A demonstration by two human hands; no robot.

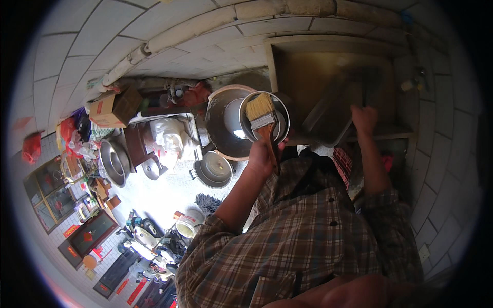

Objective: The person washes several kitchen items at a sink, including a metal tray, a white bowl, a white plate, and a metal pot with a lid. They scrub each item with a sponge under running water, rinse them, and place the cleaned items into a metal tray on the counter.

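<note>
In my left hand point(262, 156) I hold a round metal pot point(285, 109) by its near rim, together with a wide flat paintbrush point(266, 129). The brush has pale bristles, a metal ferrule and a wooden handle, and it lies across the pot's mouth. My right hand point(364, 120) is closed around a dark handle point(364, 92) over the basin, whose far end is lost in shadow and blur. Beside that hand, a rectangular tray point(330, 140) leans slantwise at the front edge of the stone sink point(270, 69).
A large deep bucket point(212, 123) with pale liquid stands left of the pot. Near it are a two-handled pot point(213, 169) on the floor, a table point(195, 133) with white bags, and a cardboard box point(111, 109). A tap point(418, 79) is on the right wall; a motor scooter point(144, 242) stands farther off.
</note>
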